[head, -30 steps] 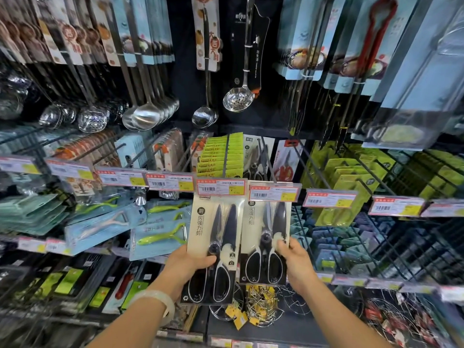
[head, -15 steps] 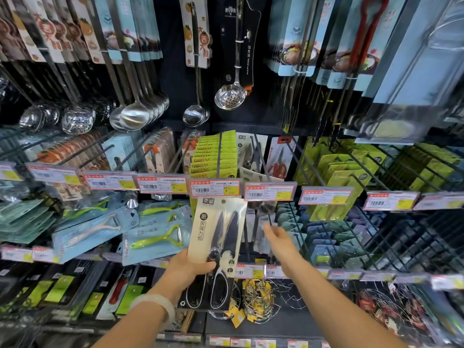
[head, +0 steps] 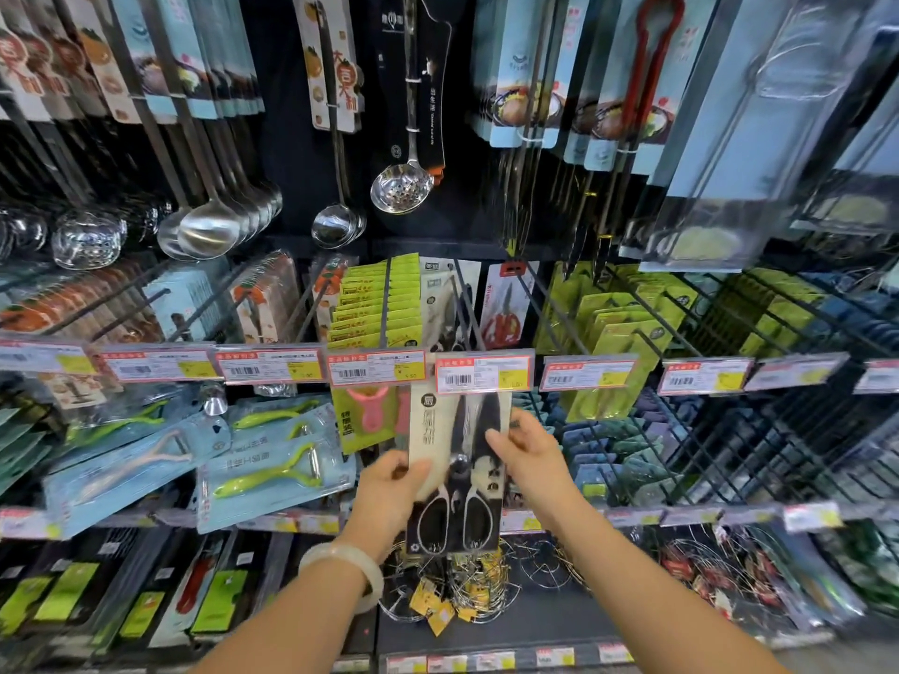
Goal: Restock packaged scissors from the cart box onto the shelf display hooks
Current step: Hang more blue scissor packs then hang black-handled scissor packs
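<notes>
Pack: flat beige card pack of black-handled scissors, top tucked behind red-and-white price tag, likely to meet the hook.
Left hand: pinches its left edge.
Right hand: pinches its right edge, steadying.

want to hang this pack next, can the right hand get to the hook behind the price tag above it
Probably yes. The right hand already rests on the scissors pack just below the price tag, with nothing between them; the hook's tip is hidden behind that tag.

I see a cream-and-black carded scissors pack with black-and-white handles, red-and-yellow price tags, lime-green peelers on pale blue cards, and a pale jade-white bangle on my left wrist.
</notes>
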Available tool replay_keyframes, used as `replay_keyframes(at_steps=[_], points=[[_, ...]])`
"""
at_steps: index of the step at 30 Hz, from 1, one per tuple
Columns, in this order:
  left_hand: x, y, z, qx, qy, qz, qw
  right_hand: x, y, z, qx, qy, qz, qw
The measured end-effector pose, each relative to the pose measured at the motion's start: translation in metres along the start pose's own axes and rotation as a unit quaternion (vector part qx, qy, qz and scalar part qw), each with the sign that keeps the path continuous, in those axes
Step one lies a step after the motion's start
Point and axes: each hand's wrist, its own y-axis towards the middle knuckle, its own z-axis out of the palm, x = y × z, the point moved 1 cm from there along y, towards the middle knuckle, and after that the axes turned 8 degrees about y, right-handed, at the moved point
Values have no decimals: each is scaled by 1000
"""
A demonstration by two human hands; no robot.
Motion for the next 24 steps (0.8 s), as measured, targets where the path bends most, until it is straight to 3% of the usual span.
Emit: replay_keyframes(at_steps=[5, 24], points=[[-11, 17, 3, -14, -2, 3, 1000, 1, 16, -1, -56, 17, -4, 998], [9, 26, 0, 15, -20, -2, 1000, -10, 15, 6, -45, -7, -44, 998]])
